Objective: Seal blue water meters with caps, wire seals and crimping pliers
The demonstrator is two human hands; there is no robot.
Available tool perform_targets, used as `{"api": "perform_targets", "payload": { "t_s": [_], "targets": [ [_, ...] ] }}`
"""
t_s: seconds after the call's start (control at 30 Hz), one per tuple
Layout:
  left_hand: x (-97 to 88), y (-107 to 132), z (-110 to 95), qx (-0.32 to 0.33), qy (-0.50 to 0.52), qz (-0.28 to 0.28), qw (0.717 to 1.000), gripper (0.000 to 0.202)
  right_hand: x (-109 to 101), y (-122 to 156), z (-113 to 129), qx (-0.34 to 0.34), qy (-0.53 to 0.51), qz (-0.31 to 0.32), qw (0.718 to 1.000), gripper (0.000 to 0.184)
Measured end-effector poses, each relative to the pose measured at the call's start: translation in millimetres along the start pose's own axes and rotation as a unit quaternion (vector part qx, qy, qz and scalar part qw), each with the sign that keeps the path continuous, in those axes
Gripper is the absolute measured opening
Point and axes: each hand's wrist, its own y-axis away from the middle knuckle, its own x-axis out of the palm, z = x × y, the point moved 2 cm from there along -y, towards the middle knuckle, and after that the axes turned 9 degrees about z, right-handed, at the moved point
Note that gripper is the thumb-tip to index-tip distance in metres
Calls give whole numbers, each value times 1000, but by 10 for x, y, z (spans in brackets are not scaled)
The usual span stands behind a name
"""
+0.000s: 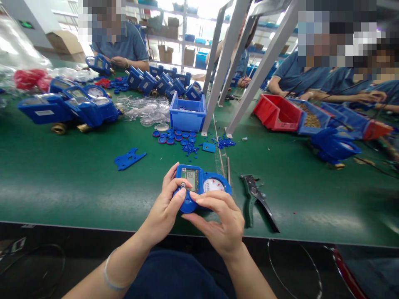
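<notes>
A blue water meter (pixel 202 185) with a small display and a round white dial rests at the near edge of the green table (pixel 62 178). My left hand (pixel 166 207) grips its left side, thumb pressed on a small metal part at the lower left of the display. My right hand (pixel 221 220) is closed around the meter's lower front from the right. Both hands hold the meter just above the table edge.
Black pliers (pixel 257 198) lie right of the meter. A flat blue plate (pixel 128 159), blue caps (pixel 174 136) and a blue bin (pixel 187 114) sit ahead. More blue meters (pixel 71 108) stand far left. Red and blue bins (pixel 291 114) are far right. Other people work across the table.
</notes>
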Motion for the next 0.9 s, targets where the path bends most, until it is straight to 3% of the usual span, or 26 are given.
{"api": "perform_targets", "payload": {
  "t_s": [0.07,0.23,0.53,0.67,0.73,0.8,0.9],
  "targets": [
    [-19,10,0,-12,19,10,1000,34,4,-1,0,10,15,-4,1000,44],
    [-43,59,31,-24,54,76,995,38,41,-12,-27,1,32,57,998,45],
    [-2,13,65,8,-19,10,1000,36,82,-34,20,2,-36,-8,999,32],
    [-49,26,69,-23,7,27,999,42,22,-46,20,32,-88,-4,996,40],
    [-72,43,58,-25,-11,53,998,42,-124,-86,-113,77,-124,14,989,41],
    [-78,64,58,-23,-47,71,996,42,-330,-105,-352,135,-103,35,985,29],
    [-64,76,134,-14,-86,52,995,45,-587,-38,-810,176,90,141,970,23]
  ]
}}
